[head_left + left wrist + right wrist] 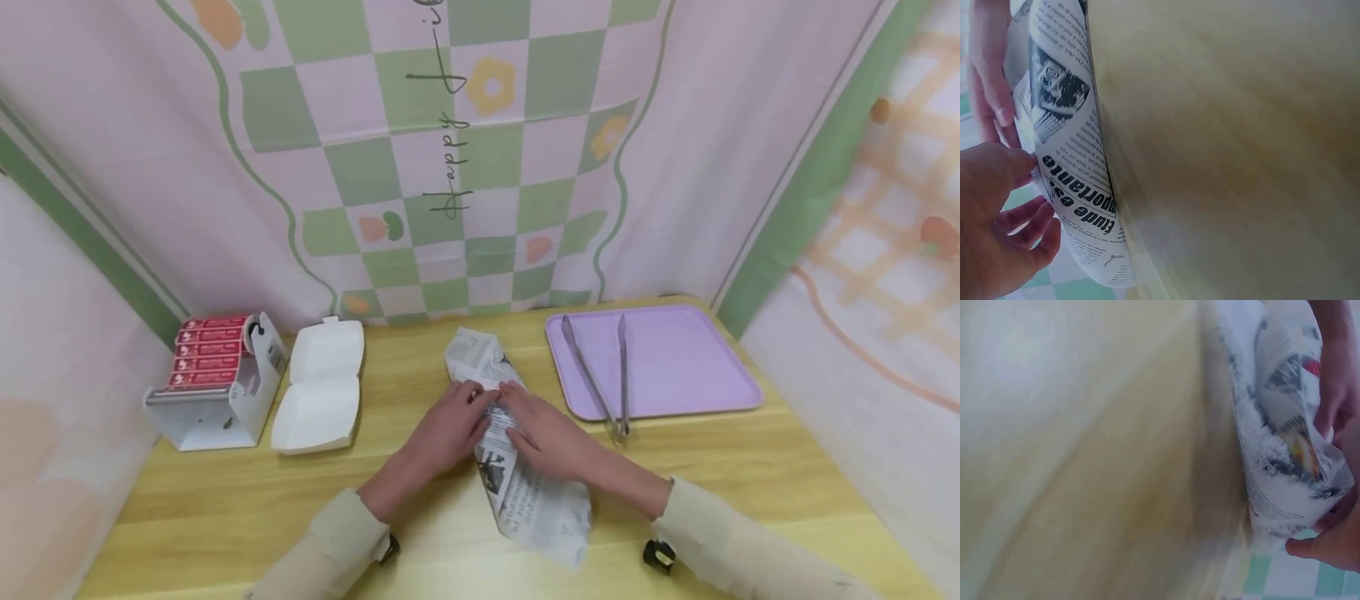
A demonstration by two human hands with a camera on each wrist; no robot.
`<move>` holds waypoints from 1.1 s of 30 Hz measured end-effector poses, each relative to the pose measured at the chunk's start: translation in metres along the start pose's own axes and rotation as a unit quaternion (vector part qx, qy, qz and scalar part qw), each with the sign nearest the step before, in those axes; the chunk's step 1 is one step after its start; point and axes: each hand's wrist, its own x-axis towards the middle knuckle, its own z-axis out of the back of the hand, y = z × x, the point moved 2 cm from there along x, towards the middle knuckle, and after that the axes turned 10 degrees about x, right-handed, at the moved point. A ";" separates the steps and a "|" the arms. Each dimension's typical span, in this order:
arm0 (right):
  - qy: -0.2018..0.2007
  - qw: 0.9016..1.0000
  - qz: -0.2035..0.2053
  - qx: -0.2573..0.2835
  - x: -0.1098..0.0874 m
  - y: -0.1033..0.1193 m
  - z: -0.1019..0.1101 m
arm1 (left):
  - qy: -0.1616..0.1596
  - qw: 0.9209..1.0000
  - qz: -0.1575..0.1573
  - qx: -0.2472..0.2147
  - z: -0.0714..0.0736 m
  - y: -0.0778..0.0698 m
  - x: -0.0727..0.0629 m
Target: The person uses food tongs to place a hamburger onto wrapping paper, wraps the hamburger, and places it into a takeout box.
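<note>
A long bundle of newspaper-print wrapping paper lies slantwise on the table between both hands. My left hand grips the fold on its left side; in the left wrist view its thumb and curled fingers meet the paper's edge. From the other side my right hand holds the folded paper, fingertips close to those of the left. In the right wrist view the wrapping paper looks crumpled, with a yellow and dark patch among its folds. What the paper encloses is hidden.
At the left stand a sticker dispenser with a red label roll and an opened white clamshell box. Metal tongs lie partly on a purple tray at the right. A patterned curtain hangs behind the wooden table.
</note>
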 end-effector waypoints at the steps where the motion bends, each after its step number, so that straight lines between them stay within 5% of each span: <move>1: -0.004 1.000 -0.002 0.013 -0.001 -0.002 0.004 | -0.001 1.000 -0.006 0.009 0.000 0.000 0.001; 6: -0.031 0.996 -0.010 0.077 -0.003 -0.014 0.024 | -0.008 0.999 -0.027 0.023 0.000 -0.002 0.005; 10: -0.046 0.993 -0.031 0.101 0.014 -0.025 0.040 | 0.005 0.999 -0.046 0.013 0.002 -0.005 0.006; 14: -0.022 0.990 -0.072 0.122 0.059 -0.045 0.050 | 0.017 0.998 -0.060 0.018 0.003 -0.007 0.007; 20: 0.057 0.973 -0.188 0.118 0.130 -0.079 0.049 | 0.014 0.994 -0.087 0.072 0.005 -0.009 0.006; 23: 0.102 0.944 -0.256 0.182 0.145 -0.095 0.044 | 0.017 0.992 -0.095 0.077 0.004 -0.009 0.006; 27: 0.152 0.876 -0.323 0.324 0.151 -0.113 0.040 | 0.025 0.993 -0.099 0.066 0.003 -0.007 0.008; 29: 0.168 0.857 -0.329 0.359 0.153 -0.119 0.037 | 0.029 0.992 -0.101 0.064 0.004 -0.005 0.009; 31: 0.173 0.865 -0.309 0.355 0.157 -0.122 0.035 | 0.031 0.992 -0.106 0.065 0.005 -0.003 0.010; 33: 0.174 0.891 -0.273 0.319 0.163 -0.121 0.034 | 0.030 0.991 -0.112 0.063 0.007 -0.001 0.010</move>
